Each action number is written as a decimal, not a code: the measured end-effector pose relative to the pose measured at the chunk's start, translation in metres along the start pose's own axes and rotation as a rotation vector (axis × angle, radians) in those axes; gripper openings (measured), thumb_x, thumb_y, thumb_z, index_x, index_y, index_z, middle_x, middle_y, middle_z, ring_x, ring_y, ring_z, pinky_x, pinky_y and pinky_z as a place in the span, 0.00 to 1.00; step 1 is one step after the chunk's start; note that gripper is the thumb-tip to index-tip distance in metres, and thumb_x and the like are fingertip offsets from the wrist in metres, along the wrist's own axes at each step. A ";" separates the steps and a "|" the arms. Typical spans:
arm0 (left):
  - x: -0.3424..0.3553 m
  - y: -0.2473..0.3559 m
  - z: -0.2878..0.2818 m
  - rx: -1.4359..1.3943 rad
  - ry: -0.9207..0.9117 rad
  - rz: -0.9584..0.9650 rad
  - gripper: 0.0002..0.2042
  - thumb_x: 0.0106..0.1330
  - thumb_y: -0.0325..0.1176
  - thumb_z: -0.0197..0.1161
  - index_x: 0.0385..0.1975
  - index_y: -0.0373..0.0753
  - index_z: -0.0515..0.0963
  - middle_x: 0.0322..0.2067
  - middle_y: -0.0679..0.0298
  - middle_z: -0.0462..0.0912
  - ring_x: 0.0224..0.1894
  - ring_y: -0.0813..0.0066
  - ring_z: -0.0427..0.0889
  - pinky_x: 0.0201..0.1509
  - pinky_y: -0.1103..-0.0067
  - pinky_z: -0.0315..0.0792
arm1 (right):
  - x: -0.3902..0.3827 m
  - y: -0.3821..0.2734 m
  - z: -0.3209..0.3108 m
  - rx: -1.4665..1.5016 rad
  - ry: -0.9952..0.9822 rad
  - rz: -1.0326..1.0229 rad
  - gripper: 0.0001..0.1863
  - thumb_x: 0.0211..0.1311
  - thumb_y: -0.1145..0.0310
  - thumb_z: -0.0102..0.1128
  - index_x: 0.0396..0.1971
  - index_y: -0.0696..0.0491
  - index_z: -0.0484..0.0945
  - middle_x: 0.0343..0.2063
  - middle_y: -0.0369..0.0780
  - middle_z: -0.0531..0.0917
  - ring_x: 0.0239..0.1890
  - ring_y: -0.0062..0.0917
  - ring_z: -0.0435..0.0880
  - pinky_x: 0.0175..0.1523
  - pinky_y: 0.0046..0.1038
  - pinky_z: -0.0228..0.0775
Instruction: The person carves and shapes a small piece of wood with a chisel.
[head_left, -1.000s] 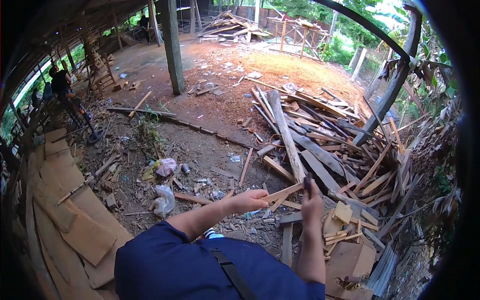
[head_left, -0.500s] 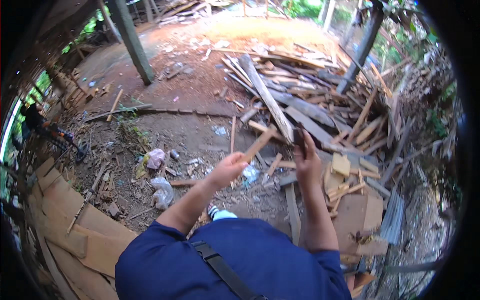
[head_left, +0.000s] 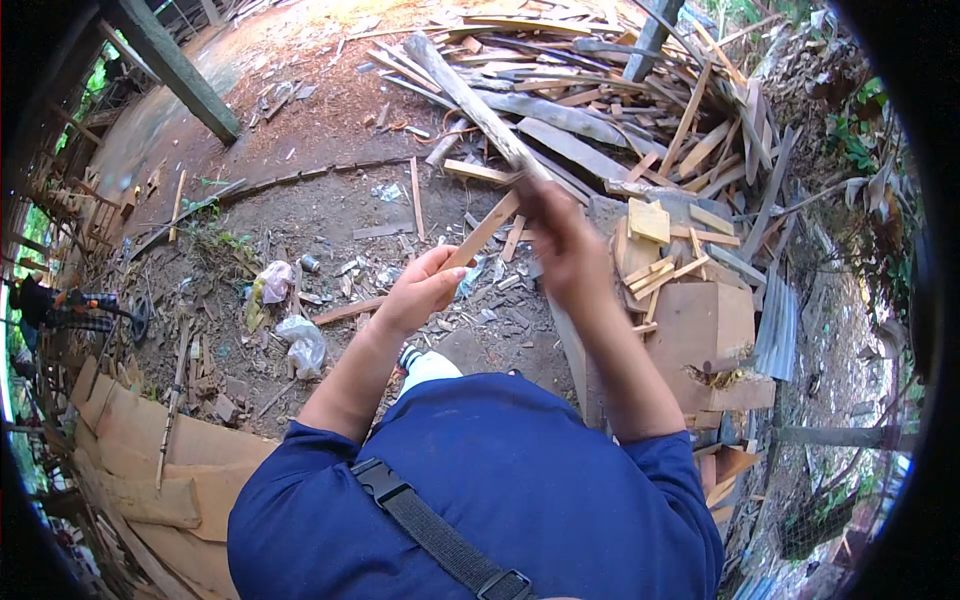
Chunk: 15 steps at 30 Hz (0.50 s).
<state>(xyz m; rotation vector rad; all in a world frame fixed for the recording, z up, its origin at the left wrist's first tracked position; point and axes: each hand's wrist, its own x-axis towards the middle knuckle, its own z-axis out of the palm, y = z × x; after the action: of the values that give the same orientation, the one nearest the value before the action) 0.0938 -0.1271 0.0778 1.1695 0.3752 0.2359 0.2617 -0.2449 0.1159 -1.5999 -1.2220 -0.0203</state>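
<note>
Wooden strip (head_left: 484, 232), held in left hand (head_left: 418, 291), right hand (head_left: 568, 245) blurred, its grip unclear

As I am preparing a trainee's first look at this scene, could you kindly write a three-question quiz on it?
1. Which hand grips the strip?
2. True or false: the pink bag lies farther left in the picture than the wood pile.
3. What colour is the shirt: a) red, b) yellow or c) blue?

Key: 1. The left hand. 2. True. 3. c) blue.
</note>
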 end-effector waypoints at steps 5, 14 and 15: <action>0.007 -0.006 0.009 0.109 0.041 0.010 0.15 0.60 0.33 0.52 0.46 0.34 0.67 0.19 0.76 0.64 0.15 0.92 0.56 0.17 0.90 0.49 | -0.021 0.040 0.029 -0.352 -0.140 0.009 0.24 0.56 0.69 0.49 0.53 0.34 0.65 0.21 0.43 0.77 0.21 0.35 0.78 0.24 0.35 0.70; 0.019 -0.026 -0.053 0.318 0.027 -0.332 0.09 0.62 0.32 0.52 0.36 0.35 0.72 0.17 0.78 0.63 0.16 0.92 0.58 0.17 0.90 0.50 | -0.057 0.088 0.029 -0.390 -0.255 0.378 0.24 0.52 0.74 0.50 0.49 0.34 0.71 0.43 0.45 0.72 0.38 0.40 0.76 0.41 0.34 0.70; 0.025 -0.027 -0.059 0.338 -0.016 -0.391 0.08 0.62 0.33 0.51 0.33 0.35 0.74 0.15 0.79 0.62 0.15 0.92 0.58 0.17 0.90 0.50 | -0.065 0.085 0.038 -0.413 -0.319 0.333 0.21 0.52 0.72 0.52 0.46 0.36 0.73 0.42 0.44 0.72 0.37 0.39 0.76 0.41 0.33 0.70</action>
<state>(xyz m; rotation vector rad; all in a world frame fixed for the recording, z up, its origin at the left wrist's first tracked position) 0.0928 -0.0775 0.0289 1.3982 0.6372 -0.1855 0.2700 -0.2531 0.0028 -2.2200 -1.2267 0.2146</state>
